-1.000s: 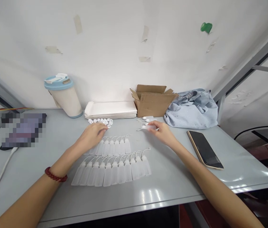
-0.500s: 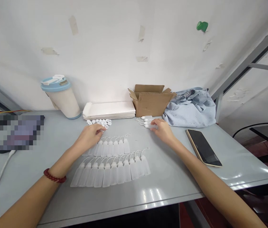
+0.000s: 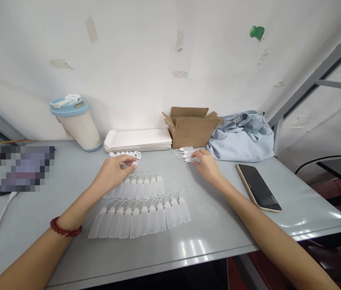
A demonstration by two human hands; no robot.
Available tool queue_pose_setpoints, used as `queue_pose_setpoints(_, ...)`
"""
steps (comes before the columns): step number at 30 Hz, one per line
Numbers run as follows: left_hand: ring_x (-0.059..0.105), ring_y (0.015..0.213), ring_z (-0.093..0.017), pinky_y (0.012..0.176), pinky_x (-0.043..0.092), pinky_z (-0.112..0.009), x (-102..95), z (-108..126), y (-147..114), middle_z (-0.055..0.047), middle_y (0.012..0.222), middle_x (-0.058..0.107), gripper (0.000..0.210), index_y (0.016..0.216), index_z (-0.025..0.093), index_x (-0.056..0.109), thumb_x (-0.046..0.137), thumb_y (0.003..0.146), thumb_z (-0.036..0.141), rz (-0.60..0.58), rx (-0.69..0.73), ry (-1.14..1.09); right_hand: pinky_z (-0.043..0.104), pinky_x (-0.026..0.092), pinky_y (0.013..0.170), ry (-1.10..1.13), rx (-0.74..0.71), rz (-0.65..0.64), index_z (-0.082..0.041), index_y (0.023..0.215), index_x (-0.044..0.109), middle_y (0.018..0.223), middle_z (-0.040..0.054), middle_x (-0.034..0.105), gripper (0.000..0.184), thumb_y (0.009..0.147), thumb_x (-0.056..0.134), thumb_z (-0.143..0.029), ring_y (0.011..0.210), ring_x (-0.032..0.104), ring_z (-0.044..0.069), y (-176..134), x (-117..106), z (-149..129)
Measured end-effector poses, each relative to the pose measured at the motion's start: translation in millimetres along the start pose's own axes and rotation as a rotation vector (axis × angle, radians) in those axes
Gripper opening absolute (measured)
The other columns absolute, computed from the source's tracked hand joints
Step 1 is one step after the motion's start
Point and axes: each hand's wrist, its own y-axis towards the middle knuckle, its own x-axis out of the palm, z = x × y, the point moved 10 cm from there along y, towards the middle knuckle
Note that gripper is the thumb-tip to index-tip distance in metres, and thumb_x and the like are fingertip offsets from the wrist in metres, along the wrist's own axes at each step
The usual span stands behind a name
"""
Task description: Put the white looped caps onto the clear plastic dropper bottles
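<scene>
My left hand (image 3: 112, 172) is over the near edge of a pile of small white caps (image 3: 138, 155). Its thumb and forefinger close on one white cap (image 3: 134, 163). To the right, my right hand (image 3: 207, 167) has its fingers closed on the nearest small translucent bottle (image 3: 190, 160), whose white neck points left. More such bottles (image 3: 186, 149) lie just behind it. Between my forearms, translucent plastic bottles lie flat in two rows, a back row (image 3: 147, 187) and a front row (image 3: 140, 221), with thin white straps at their necks. My left hand covers part of the back row.
An open cardboard box (image 3: 193, 133), a stack of white envelopes (image 3: 138, 139) and a blue-lidded cup (image 3: 78, 125) stand along the wall. A pale blue cloth bag (image 3: 242, 141) and a phone (image 3: 259, 187) are at right. A blurred device (image 3: 25, 169) with a cable lies left.
My left hand has shifted slightly, its thumb and forefinger now on a white cap at the pile's near edge. My right hand stays at the bottles, with barely any movement.
</scene>
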Motion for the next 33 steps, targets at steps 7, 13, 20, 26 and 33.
queue_pose_setpoints(7,0.067,0.075,-0.024,0.063,0.053,-0.033,7.4,11.7,-10.6,-0.005,0.079,0.071,0.033,0.088,0.018,0.064,0.066,0.067,0.043,-0.084,-0.054,-0.218,0.033,0.042,0.074,0.043,-0.067,0.003,-0.017,0.080,0.058,0.093,0.0108,0.062,0.009,0.074,0.059,-0.009,0.092,0.055,0.026,-8.9,-17.6,-26.8)
queue_pose_setpoints(13,0.067,0.069,-0.021,0.067,0.053,-0.033,14.2,26.1,-20.4,0.000,0.069,0.069,0.031,0.090,0.019,0.063,0.068,0.069,0.041,-0.158,-0.038,-0.281,0.020,0.039,0.054,0.495,-0.230,-0.518,-0.017,0.067,0.052,0.064,-0.0022,0.057,0.010,0.072,0.055,-0.010,0.057,0.051,0.010,-45.4,-8.3,-85.0)
queue_pose_setpoints(20,0.063,0.058,-0.017,0.059,0.053,-0.028,27.5,39.9,-29.8,0.001,0.063,0.067,0.028,0.083,0.019,0.065,0.065,0.072,0.044,-0.238,-0.031,-0.345,0.018,0.039,0.043,0.534,-0.205,-1.098,-0.016,0.053,0.047,0.047,-0.0039,0.054,0.024,0.076,0.052,-0.020,0.041,0.052,0.008,-93.1,17.1,-102.0)
queue_pose_setpoints(26,0.064,0.060,-0.017,0.058,0.053,-0.029,31.4,41.1,-32.2,-0.002,0.073,0.069,0.031,0.086,0.018,0.066,0.066,0.071,0.045,-0.250,-0.020,-0.373,0.020,0.042,0.046,0.423,-0.221,-1.152,-0.016,0.047,0.046,0.046,-0.0022,0.056,0.032,0.078,0.050,-0.025,0.040,0.053,0.009,-99.1,24.6,-100.0)
queue_pose_setpoints(33,0.062,0.060,-0.017,0.057,0.052,-0.029,33.3,43.7,-32.9,-0.001,0.065,0.066,0.026,0.082,0.019,0.067,0.063,0.073,0.043,-0.265,0.001,-0.351,0.023,0.044,0.048,0.280,-0.173,-1.104,-0.016,0.046,0.050,0.042,-0.0014,0.055,0.034,0.076,0.054,-0.032,0.038,0.054,0.011,-92.6,29.1,-84.1)
